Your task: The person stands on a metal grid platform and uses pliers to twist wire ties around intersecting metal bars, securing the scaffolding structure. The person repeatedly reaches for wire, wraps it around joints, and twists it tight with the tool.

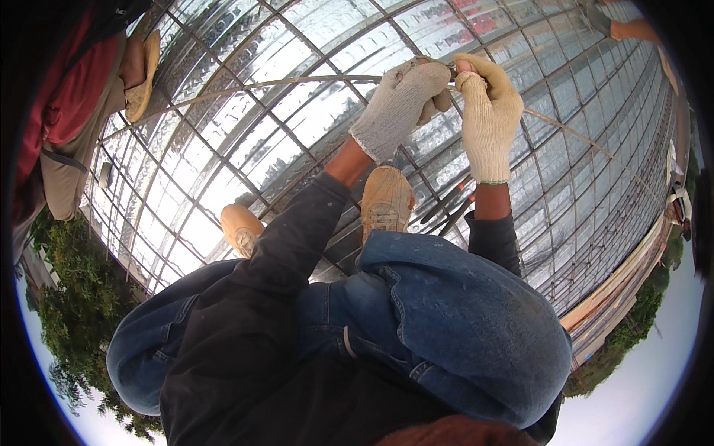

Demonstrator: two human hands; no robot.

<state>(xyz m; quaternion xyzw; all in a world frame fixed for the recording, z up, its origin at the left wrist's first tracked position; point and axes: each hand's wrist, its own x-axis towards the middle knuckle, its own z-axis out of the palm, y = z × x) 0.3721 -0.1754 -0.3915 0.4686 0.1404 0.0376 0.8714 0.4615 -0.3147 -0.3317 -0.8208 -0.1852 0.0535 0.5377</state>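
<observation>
My left hand [405, 100], in a pale knitted work glove, is closed with its fingertips turned toward my right hand [492, 111]. That one wears a similar cream glove, with a bare thumb tip showing, and its thumb and forefinger are pinched together. Between the fingertips is something small and dark that I cannot make out. A long thin tan rod [297, 79] runs behind both hands and comes out on the right side. Beneath them spreads a grid of steel reinforcing bars [321, 53] over shiny ribbed metal sheeting [268, 149].
Beside my right shoe [387, 199] lies a tool with dark handles [445, 208] and orange marks. Another person's leg and tan shoe [143, 78] are at the left. A second person's foot [601, 21] shows at the far right. Trees [82, 297] stand past the left edge.
</observation>
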